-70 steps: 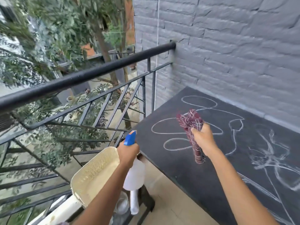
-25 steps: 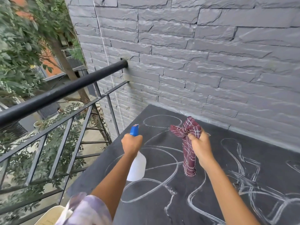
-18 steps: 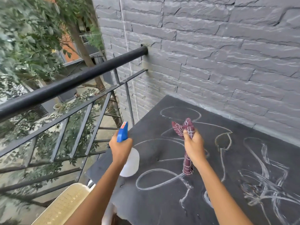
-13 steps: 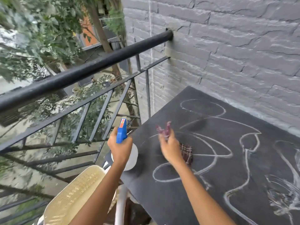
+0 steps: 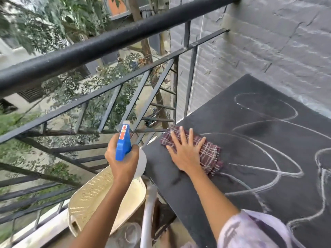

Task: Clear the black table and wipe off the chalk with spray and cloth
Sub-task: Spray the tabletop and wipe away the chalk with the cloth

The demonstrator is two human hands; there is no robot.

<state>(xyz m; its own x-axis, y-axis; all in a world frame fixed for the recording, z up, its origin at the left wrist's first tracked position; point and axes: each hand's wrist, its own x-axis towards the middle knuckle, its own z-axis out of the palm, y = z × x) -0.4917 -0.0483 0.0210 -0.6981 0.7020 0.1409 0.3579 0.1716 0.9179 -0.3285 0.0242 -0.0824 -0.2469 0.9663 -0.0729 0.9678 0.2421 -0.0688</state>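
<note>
The right hand [image 5: 186, 153] now presses the cloth [image 5: 208, 154] (earlier dangling) apparently flat on the table [image 5: 268, 158].

Count: 2 hands, left [image 5: 123, 161] and right [image 5: 184, 153]. 1 spray bottle [image 5: 125, 145], blue trigger head. 1 plaid cloth [image 5: 209, 154]. 1 black surface [image 5: 259, 158] w/ chalk loops. 1 cream plastic chair [image 5: 96, 196]. 1 railing [image 5: 107, 43].

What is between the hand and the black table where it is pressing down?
In the head view, a red checked cloth lies between the right hand and the black table. The flat palm presses it onto the table's left corner, beside the chalk lines.
</note>
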